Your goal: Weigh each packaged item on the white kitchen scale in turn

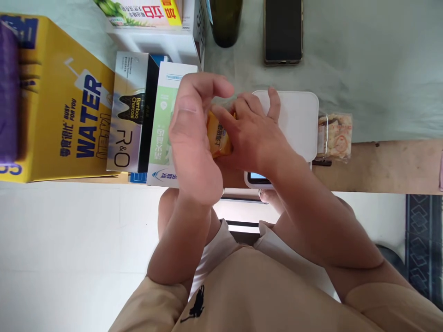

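Together, left hand [194,138] and right hand [252,138] pinch an orange packet [218,138] in their fingers above the white scale [297,120] at the desk [380,69] edge.

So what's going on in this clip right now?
A person holds a small orange snack packet between both hands, left hand and right hand, just above a white square kitchen scale. A clear-wrapped snack lies right of the scale, a dark phone beyond it, and product boxes stand to the left.
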`<move>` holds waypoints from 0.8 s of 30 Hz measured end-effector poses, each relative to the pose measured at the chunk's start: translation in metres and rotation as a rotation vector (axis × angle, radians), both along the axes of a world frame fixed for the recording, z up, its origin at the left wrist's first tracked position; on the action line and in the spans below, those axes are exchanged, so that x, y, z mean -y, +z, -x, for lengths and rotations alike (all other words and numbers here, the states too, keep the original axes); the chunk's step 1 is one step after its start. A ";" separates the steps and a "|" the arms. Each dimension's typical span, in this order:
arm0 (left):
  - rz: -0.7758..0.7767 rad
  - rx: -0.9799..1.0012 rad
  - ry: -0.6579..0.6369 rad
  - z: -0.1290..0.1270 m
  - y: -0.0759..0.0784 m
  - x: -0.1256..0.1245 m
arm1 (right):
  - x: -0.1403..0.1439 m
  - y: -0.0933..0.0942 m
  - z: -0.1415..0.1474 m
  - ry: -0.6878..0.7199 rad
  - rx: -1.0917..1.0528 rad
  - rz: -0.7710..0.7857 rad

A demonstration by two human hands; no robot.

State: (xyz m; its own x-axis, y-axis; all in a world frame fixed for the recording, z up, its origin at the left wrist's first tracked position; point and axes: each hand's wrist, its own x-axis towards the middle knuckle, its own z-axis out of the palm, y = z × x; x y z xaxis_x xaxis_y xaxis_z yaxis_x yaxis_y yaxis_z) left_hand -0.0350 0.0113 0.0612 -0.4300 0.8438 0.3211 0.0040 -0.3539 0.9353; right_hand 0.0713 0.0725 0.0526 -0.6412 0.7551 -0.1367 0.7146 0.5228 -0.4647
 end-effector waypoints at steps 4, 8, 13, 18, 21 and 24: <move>-0.013 -0.050 -0.006 0.006 -0.012 -0.004 | 0.000 0.003 -0.001 -0.022 -0.014 0.025; -0.014 -0.110 -0.006 0.008 -0.011 -0.004 | 0.000 0.002 -0.005 0.036 -0.005 -0.032; 0.091 -0.040 0.039 -0.005 0.010 0.003 | 0.002 0.004 -0.013 0.121 0.117 -0.162; 0.061 0.008 0.011 -0.008 0.007 0.004 | -0.001 0.006 -0.030 0.116 0.074 -0.267; 0.100 0.046 0.007 -0.007 0.002 0.002 | -0.002 0.004 -0.049 0.090 0.017 -0.264; 0.129 0.048 -0.021 -0.007 -0.001 0.002 | 0.001 0.001 -0.071 0.064 -0.029 -0.273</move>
